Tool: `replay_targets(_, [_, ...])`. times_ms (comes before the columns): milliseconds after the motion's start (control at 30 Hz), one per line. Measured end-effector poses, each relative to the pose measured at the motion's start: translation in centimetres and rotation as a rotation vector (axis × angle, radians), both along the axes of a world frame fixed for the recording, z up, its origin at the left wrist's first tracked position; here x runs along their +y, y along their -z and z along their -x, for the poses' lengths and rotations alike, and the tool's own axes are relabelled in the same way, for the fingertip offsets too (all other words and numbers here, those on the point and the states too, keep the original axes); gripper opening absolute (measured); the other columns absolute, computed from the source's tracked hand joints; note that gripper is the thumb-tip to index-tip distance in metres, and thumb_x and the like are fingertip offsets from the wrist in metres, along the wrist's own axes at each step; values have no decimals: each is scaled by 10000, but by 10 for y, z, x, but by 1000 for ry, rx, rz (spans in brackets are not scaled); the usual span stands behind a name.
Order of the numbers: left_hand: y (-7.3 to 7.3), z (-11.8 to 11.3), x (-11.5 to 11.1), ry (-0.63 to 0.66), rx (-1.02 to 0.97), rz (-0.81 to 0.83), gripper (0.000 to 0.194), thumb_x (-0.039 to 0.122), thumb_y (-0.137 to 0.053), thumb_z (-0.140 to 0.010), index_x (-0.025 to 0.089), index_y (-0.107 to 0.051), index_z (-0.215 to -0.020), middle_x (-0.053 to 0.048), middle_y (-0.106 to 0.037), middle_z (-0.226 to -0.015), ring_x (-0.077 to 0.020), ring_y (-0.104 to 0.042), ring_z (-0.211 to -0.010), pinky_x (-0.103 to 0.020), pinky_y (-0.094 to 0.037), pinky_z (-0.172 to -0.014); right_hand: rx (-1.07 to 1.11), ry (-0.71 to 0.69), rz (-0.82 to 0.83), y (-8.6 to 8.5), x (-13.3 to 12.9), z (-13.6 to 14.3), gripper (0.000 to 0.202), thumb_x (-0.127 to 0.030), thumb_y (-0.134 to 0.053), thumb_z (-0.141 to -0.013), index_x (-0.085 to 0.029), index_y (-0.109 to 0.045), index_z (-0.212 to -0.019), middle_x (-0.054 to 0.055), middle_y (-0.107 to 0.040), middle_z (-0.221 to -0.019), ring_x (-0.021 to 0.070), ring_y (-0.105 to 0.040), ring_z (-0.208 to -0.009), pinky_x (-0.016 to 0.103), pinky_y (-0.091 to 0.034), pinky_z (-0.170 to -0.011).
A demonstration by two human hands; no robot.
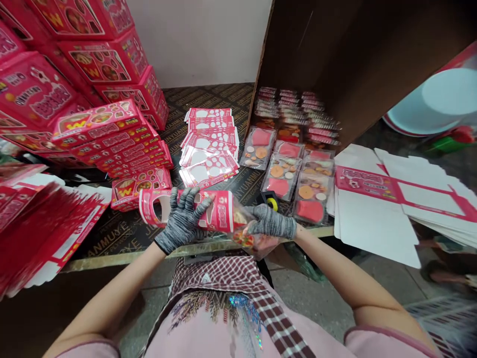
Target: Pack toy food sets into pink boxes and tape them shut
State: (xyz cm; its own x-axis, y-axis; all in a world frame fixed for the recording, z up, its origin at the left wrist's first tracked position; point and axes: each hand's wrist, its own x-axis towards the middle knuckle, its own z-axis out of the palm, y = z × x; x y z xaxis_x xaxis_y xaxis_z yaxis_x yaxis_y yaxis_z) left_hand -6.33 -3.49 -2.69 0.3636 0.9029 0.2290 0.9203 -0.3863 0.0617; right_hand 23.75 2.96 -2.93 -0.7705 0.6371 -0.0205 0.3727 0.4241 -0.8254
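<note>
The left hand [183, 220] is closing its grip round a pink box [219, 221], held sideways above the near edge of the table [126, 236]. The right hand [274, 222] is clamping a clear pack [244, 234] at the box's right end — cards [209, 149] are lying just beyond the box.

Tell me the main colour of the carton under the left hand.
The carton is mostly pink, seen best in the head view.
</note>
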Motion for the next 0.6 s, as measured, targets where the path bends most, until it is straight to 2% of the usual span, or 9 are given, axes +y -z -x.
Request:
replay_targets(133, [-4,-14,-12,198,10,197,708,420,-741,-770,382,-551,-1451,-102,-435,-1590,-401,-315,-1496,-643,-32,-1229,101,-293,435,7,20,15,380,-524,-827,-686,-165,-727,-760,4,-724,-724,206,-669,-715,329,-563,-690])
replay_targets(233, [-4,-20,-17,262,17,272,731,395,-739,-764,385,-532,-1465,-100,-444,-1586,-395,-330,-1491,-645,-63,-1229,107,-325,572,16,44,5,418,-518,-864,-601,-170,-755,-805,10,-746,-751,202,-687,-709,334,-581,-724])
replay_targets(333, [-4,-17,-19,151,26,241,777,412,-757,-740,343,-522,-1478,-137,-436,-1580,-424,-334,-1478,-669,-48,-1217,155,-174,623,21,53,-19,586,-375,-897,-581,-175,-748,-1110,24,-778,-959,188,-713,-837,275,-584,-747])
replay_targets(433, [-2,-21,-18,61,-13,212,882,490,-810,-664,287,-529,-1475,-179,-439,-1557,-469,-356,-1444,-689,-57,-1204,311,26,739,28,38,-25,859,-336,-860,-667,-230,-537,-1456,36,-756,-1119,163,-707,-836,209,-561,-606])
replay_targets(500, [-1,-31,-14,69,-56,223,932,556,-817,-640,271,-525,-1477,-189,-442,-1548,-477,-358,-1437,-693,-68,-1204,400,86,792,33,26,-13,938,-351,-842,-703,-257,-428,-1540,27,-758,-1080,141,-680,-733,199,-540,-542])
replay_targets(600, [-1,-48,-2,44,-201,203,993,580,-834,-606,223,-524,-1479,-211,-438,-1543,-474,-364,-1435,-674,-79,-1221,536,238,698,39,17,12,911,-396,-824,-739,-266,-420,-1545,4,-761,-987,143,-670,-730,263,-591,-675])
